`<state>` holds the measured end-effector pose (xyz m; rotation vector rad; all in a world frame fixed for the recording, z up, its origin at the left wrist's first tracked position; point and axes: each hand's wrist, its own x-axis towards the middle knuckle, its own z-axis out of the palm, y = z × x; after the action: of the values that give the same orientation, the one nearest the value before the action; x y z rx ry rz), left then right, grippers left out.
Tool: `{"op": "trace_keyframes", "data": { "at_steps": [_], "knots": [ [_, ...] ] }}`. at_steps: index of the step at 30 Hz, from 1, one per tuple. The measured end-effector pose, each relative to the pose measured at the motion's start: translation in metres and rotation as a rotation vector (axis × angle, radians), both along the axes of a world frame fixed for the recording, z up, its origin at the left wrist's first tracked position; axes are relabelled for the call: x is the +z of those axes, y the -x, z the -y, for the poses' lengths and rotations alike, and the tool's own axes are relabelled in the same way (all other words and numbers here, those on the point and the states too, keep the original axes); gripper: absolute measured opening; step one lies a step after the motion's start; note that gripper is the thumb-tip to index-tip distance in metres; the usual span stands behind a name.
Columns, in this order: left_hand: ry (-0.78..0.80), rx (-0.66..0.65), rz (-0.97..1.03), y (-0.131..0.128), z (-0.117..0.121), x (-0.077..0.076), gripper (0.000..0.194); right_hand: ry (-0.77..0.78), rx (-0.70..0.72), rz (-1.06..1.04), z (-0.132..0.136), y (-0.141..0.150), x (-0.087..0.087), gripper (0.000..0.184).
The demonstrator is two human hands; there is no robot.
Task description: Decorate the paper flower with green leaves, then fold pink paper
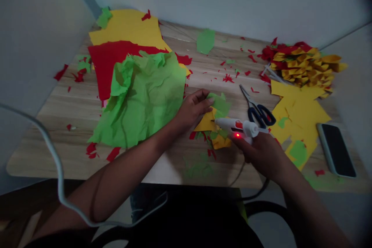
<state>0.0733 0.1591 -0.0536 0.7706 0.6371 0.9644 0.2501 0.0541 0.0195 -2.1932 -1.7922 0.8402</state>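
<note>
Right hand (264, 155) grips glue gun (232, 124), red light lit, nozzle pointing left; tip at yellow piece (205, 123), contact unclear. Left hand (195, 107) pinches green scrap (221, 105) by its edge, just beyond the nozzle. Scissors (253, 104) lie beyond the gun, handles nearer the grip. Phone (337, 149) right of right hand. Crumpled green sheet (151, 100) left of left hand; red sheet (103, 66) partly under it. Yellow bundle (309, 68) beyond scissors, to their right.

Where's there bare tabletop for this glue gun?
Bare wood shows at the table's front left, bordered by the green sheet and red scraps. A smaller patch lies between the left forearm and green scraps at the front edge. It's crowded on the right, with scissors, yellow paper and the phone.
</note>
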Motion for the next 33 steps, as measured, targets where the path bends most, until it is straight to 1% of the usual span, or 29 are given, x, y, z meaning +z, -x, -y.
{"op": "trace_keyframes", "data": {
  "at_steps": [3,5,6,8,10,12,14,18,21,23,24,29,31,33],
  "knots": [
    [-0.001,0.004,0.007,-0.001,0.001,0.000,0.028,0.056,-0.077,-0.041,0.006,-0.005,0.001,0.049],
    [-0.020,0.029,0.006,-0.002,0.002,0.000,0.028,0.089,-0.153,-0.126,0.013,-0.012,0.003,0.049],
    [-0.038,0.050,-0.015,-0.002,0.001,0.000,0.028,0.080,-0.201,-0.190,0.017,-0.016,0.003,0.048],
    [-0.090,0.121,-0.116,0.001,0.001,0.001,0.025,0.002,-0.320,-0.341,0.024,-0.022,0.004,0.047],
    [-0.160,0.200,-0.274,0.004,0.001,0.003,0.022,-0.130,-0.460,-0.521,0.027,-0.025,-0.001,0.043],
    [-0.224,0.244,-0.423,0.008,0.001,0.006,0.018,-0.207,-0.566,-0.689,0.026,-0.024,-0.011,0.042],
    [-0.263,0.245,-0.521,0.011,0.001,0.008,0.016,-0.250,-0.619,-0.795,0.020,-0.021,-0.025,0.038],
    [-0.266,0.173,-0.578,0.013,0.002,0.011,0.018,-0.358,-0.614,-0.845,0.006,-0.018,-0.051,0.028],
    [-0.273,0.103,-0.609,0.012,0.004,0.010,0.021,-0.444,-0.579,-0.886,0.003,-0.020,-0.062,0.027],
    [-0.318,0.093,-0.671,0.013,0.005,0.006,0.021,-0.486,-0.554,-0.900,0.004,-0.021,-0.065,0.027],
    [-0.358,0.102,-0.729,0.013,0.005,0.004,0.021,-0.481,-0.537,-0.900,0.004,-0.022,-0.065,0.028],
    [-0.659,0.182,-1.153,0.016,0.006,-0.002,0.013,-0.482,-0.485,-0.879,0.006,-0.021,-0.065,0.028],
    [-0.725,0.164,-1.261,0.016,0.006,-0.001,0.011,-0.482,-0.481,-0.880,0.006,-0.021,-0.066,0.028],
    [-0.758,0.143,-1.338,0.016,0.007,0.000,0.010,-0.475,-0.481,-0.890,0.006,-0.021,-0.067,0.029]
  ]
}}
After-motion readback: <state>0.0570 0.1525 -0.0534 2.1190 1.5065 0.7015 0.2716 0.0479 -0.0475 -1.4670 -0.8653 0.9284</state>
